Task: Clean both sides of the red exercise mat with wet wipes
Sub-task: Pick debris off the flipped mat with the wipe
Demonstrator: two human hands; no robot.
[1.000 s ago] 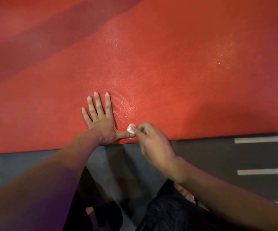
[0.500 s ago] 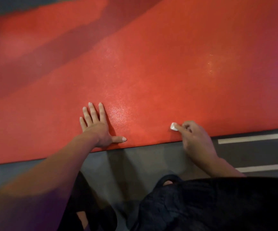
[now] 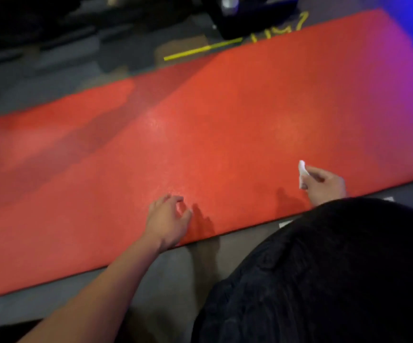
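Observation:
The red exercise mat point(image 3: 225, 125) lies flat on the grey floor and fills most of the view, with a faint sheen near its middle. My right hand point(image 3: 324, 185) pinches a small folded white wet wipe point(image 3: 302, 172) near the mat's near edge on the right. My left hand point(image 3: 168, 217) hovers just over the mat by its near edge, fingers loosely curled and holding nothing; its shadow falls on the mat to the right.
Grey floor point(image 3: 76, 290) runs along the mat's near edge. My black clothing point(image 3: 324, 280) fills the lower right. Beyond the far edge are yellow floor markings point(image 3: 200, 51) and dark gym equipment point(image 3: 250, 11). Blue-violet light tints the right end.
My right hand has moved the wipe further right along the mat. My left hand has lifted from flat on the mat, fingers now curled. The view has tilted up, showing the mat's far edge.

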